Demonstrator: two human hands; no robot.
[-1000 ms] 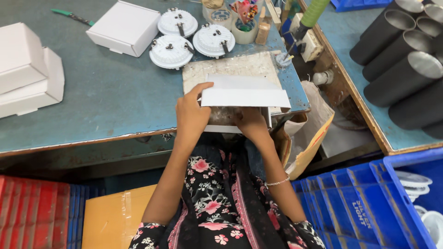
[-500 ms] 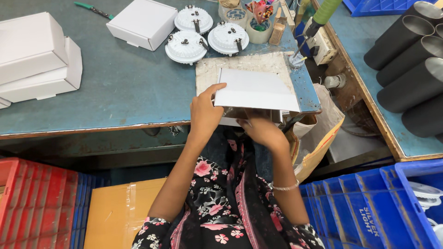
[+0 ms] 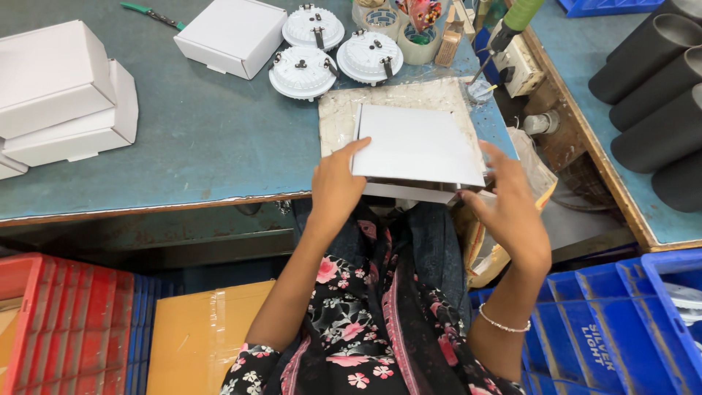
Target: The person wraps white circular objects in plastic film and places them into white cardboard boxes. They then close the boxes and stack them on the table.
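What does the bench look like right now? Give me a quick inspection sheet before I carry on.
Surface: blue-green worktable, worn front edge; a pale scuffed board lies under the work.
Job's things: flat white box, closed, held at the table's near edge.
Clutter: three round white fixtures; closed white box; stacked white boxes; green-handled tool; cups of small parts.
Grips: left hand on the box's left edge; right hand at its right corner.
Cables: nothing seen.
Surroundings: black tubes on the side bench; blue crates; red crate; brown carton.
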